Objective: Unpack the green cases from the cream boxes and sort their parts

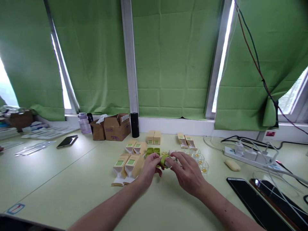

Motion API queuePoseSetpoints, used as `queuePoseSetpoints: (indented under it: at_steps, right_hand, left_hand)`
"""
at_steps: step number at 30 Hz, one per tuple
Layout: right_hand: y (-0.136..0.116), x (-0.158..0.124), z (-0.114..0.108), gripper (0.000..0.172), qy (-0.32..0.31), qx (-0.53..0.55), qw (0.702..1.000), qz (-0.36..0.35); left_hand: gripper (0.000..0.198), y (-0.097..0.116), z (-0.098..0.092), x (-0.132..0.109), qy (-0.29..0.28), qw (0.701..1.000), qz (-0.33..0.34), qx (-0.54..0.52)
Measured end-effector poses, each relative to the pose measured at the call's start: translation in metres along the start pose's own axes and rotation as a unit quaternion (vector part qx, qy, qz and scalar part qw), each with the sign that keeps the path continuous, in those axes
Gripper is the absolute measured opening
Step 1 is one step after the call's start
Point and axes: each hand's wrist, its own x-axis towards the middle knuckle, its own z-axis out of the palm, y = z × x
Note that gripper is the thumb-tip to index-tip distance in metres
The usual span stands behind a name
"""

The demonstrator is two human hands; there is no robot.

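Observation:
Near the middle of the table, my left hand pinches a small green round item between thumb and fingers. My right hand has its fingers on the item's right side, where something pale shows. Left of my hands lie open kraft boxes with green labels and white flaps. Just behind my hands sit green square pieces. Clear cups with yellow centres stand right of my right hand. Closed kraft boxes are farther back, with more open ones to their right.
Cardboard boxes, a black cylinder and a purple bottle stand at the back left. A phone lies left. On the right are a power strip with cables, a beige object and a black tablet.

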Motion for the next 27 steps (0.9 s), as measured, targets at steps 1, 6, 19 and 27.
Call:
queuePoseSetpoints:
  at_steps: [1, 6, 19, 27]
  right_hand:
    - [0.0, 0.0, 0.0, 0.046, -0.004, 0.005, 1.0, -0.001]
    - [0.0, -0.002, 0.002, 0.042, -0.008, 0.099, 0.994, 0.043]
    - [-0.004, -0.001, 0.018, 0.043, 0.055, 0.64, 0.606, 0.468]
    - [-0.002, -0.005, 0.018, 0.044, 0.057, 0.678, 0.522, 0.515]
  left_hand:
    - [0.022, 0.0, 0.001, -0.001, -0.003, 1.0, -0.004, 0.003]
    - [0.029, 0.002, 0.002, -0.004, -0.038, 0.999, -0.014, 0.001]
    - [0.041, 0.004, -0.005, 0.0, -0.025, 0.999, 0.028, 0.017]
    - [0.042, 0.006, -0.002, -0.001, 0.004, 0.997, 0.067, 0.026]
